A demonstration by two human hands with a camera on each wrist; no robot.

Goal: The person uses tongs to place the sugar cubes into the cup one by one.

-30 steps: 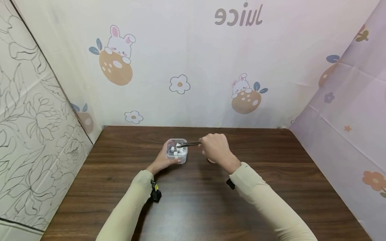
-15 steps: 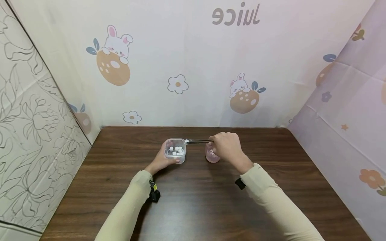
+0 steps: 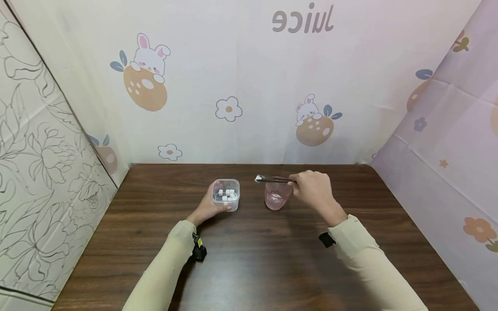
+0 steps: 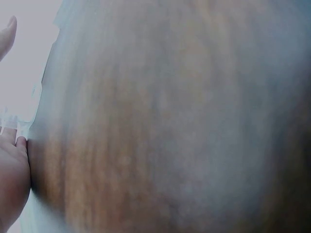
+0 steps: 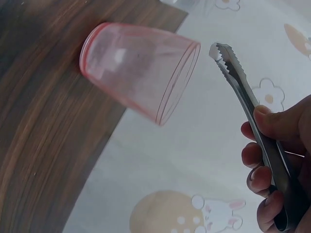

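My left hand (image 3: 206, 208) grips a small clear plastic box (image 3: 235, 205) standing on the table, thumb at its near side. Several small white cubes (image 3: 229, 192) lie inside it. In the left wrist view only part of the left hand (image 4: 13, 177) shows at the edge. My right hand (image 3: 314, 189) holds metal tongs (image 3: 275, 179) level, tips pointing left. Their toothed tips pinch a white cube (image 5: 214, 51). Below the tongs stands a see-through pink cup (image 3: 274, 201), upright on the table; in the head view the tongs overlap its rim.
The dark wood-grain table (image 3: 249, 268) reaches back to a cloth-covered wall (image 3: 256, 138) printed with rabbits and flowers. A patterned panel (image 3: 43, 181) borders the left side and another cloth (image 3: 439, 172) the right. The box stands left of the cup, with a gap between.
The tongs have lifted out of the box with a white cube and travelled right, over the pink cup. My left hand and the box stay put.
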